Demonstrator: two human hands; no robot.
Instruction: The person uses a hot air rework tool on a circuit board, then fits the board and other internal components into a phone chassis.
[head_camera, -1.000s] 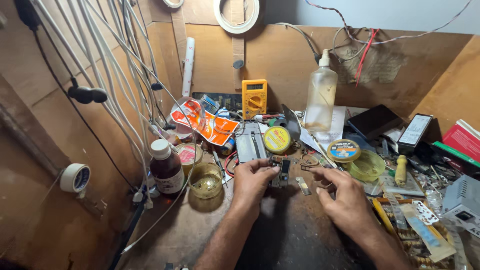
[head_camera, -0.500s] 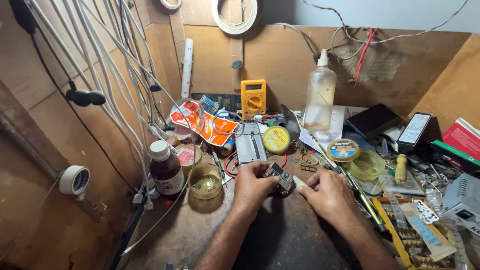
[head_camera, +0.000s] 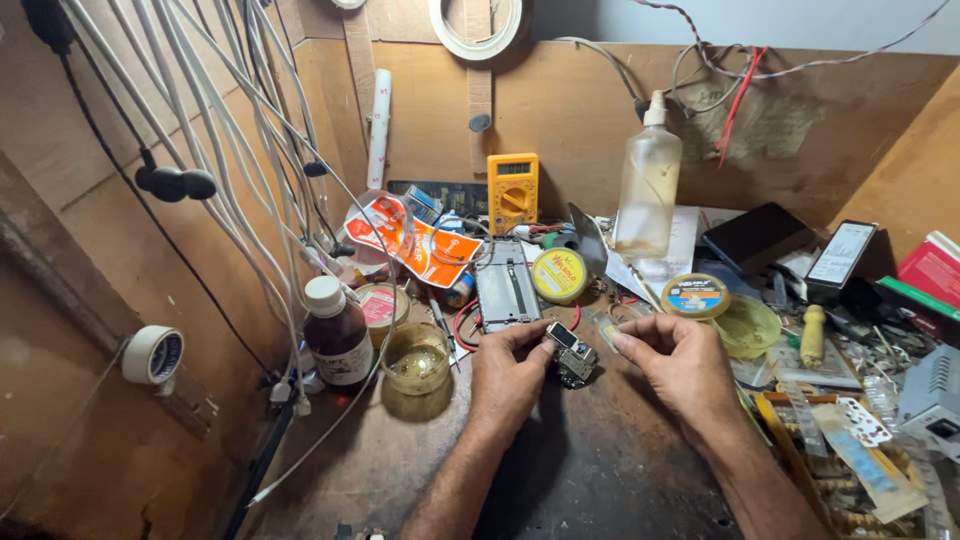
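change: right hand (head_camera: 680, 365) has been brought in from the right side of the frame toward centre; a second ago it sat farther right, apart from the part. Left hand (head_camera: 510, 370) is unmoved near centre.
meaning: small circuit module (head_camera: 572, 355) is now worked between both hands instead of being held by one.
module location: centre of frame, just above the dark bench top (head_camera: 600, 470), below the grey opened device (head_camera: 506, 285).
left grip: fingers pinched on the module's left edge, thumb on top.
right grip: thumb and forefinger closed on something small and pale beside the module's upper right; what it is can't be made out, likely a thin tab or tool tip.
orientation: board face is tilted up toward the camera.
long axis: runs roughly upper left to lower right of the frame, lighter end at upper left, darker bulkier end at lower right.
nearby: glass jar (head_camera: 415, 358) and brown bottle (head_camera: 337, 332) to the left, yellow multimeter (head_camera: 513, 190) above centre.
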